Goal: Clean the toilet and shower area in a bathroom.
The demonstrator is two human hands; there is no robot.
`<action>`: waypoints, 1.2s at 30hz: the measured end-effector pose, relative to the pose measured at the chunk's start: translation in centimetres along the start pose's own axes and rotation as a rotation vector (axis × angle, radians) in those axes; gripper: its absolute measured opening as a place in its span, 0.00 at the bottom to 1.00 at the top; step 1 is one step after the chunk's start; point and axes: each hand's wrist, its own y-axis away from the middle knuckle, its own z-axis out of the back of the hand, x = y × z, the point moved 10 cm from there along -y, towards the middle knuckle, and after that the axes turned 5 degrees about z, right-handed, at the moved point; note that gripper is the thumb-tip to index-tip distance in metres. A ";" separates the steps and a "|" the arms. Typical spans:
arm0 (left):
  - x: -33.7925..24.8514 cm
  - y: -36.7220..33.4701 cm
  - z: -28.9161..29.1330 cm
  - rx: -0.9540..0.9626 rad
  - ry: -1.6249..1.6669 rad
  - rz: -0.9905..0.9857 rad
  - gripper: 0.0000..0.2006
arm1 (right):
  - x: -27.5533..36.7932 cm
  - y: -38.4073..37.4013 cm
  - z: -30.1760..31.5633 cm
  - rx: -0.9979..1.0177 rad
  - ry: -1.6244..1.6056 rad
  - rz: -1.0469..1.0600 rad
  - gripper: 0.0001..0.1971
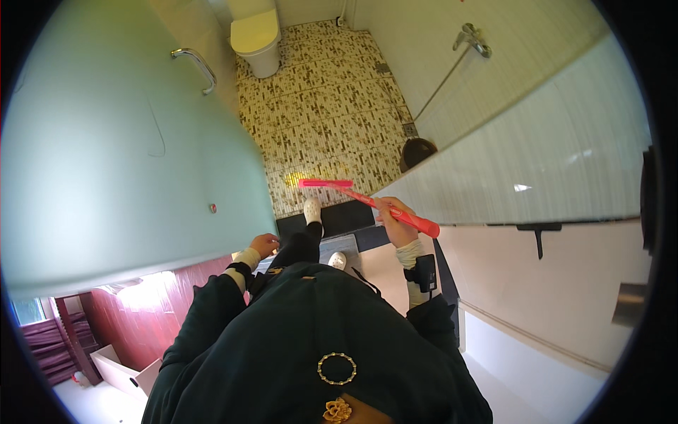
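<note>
My right hand (397, 220) is closed round the handle of a red squeegee (426, 226). The squeegee slants away to the left, and its pink-red crossbar is over the patterned tile floor (328, 116) just past the doorway. Whether the bar touches the tiles I cannot tell. My left hand (265, 245) hangs beside my dark-clothed leg, near the frosted glass door (141, 169). Its fingers are loosely bent and partly turned away, with nothing seen in them. One white shoe (313, 209) stands at the dark threshold; the other shoe (338, 261) is on a grey mat behind it.
A white toilet (256, 37) stands at the far left of the bathroom. A dark round bin (418, 153) sits by the right wall, below a shower tap (472, 41) with a hose. The glass door carries a metal handle (196, 68). A dark threshold strip (346, 218) crosses the doorway.
</note>
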 end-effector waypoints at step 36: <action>-6.4 -18.6 19.5 -0.175 0.587 0.528 0.15 | -9.3 -51.3 22.3 -0.298 0.036 -0.144 0.11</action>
